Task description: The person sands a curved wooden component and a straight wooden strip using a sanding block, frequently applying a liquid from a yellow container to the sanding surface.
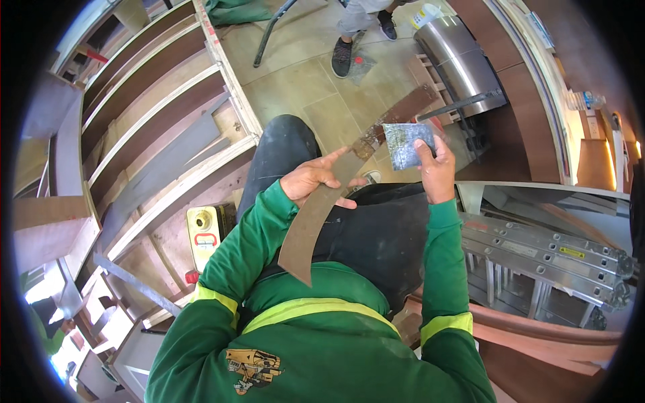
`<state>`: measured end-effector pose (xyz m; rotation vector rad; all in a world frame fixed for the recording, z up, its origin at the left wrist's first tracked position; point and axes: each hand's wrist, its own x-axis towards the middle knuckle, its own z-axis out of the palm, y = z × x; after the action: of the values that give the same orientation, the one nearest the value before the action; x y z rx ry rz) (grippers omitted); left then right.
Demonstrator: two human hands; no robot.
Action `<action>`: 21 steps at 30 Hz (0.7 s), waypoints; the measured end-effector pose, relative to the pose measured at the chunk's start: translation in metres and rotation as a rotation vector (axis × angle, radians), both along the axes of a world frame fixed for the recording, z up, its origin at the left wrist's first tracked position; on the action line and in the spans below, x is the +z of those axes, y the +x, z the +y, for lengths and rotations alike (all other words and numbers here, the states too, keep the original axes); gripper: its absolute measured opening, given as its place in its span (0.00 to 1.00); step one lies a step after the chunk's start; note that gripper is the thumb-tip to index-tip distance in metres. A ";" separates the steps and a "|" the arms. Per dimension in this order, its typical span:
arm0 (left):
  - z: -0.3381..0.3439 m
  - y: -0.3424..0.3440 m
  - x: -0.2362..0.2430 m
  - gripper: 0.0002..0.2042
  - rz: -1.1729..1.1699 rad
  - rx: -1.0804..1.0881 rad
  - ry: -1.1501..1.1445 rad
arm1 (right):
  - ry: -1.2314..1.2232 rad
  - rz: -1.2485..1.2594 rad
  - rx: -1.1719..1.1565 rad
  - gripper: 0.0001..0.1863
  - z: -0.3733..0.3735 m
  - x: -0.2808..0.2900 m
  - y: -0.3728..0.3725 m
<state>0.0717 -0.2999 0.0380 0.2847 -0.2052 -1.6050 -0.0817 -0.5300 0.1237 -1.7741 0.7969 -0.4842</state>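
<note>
Your sleeves (444, 255) are green with yellow bands (446, 326); your curved strip (304, 232) is brown; your flat sheet (402, 146), mottled grey.

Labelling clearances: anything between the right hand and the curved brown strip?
Only the flat grey piece that the right hand itself holds: in this view it lies between that hand and the curved brown strip. Can't tell whether it touches the strip.
</note>
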 end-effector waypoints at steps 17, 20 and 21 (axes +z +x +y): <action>0.007 0.003 -0.001 0.46 -0.015 -0.046 0.005 | 0.221 0.110 0.019 0.17 0.031 -0.009 -0.017; 0.007 0.002 -0.002 0.46 -0.040 -0.086 -0.011 | 0.111 0.115 0.113 0.19 0.036 -0.024 -0.009; 0.008 0.003 -0.002 0.46 -0.040 -0.086 -0.033 | 0.107 0.079 0.079 0.20 0.032 -0.032 -0.008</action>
<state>0.0743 -0.2923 0.0358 0.2863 -0.2775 -1.6805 -0.0895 -0.4975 0.0922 -1.7272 0.7899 -0.3151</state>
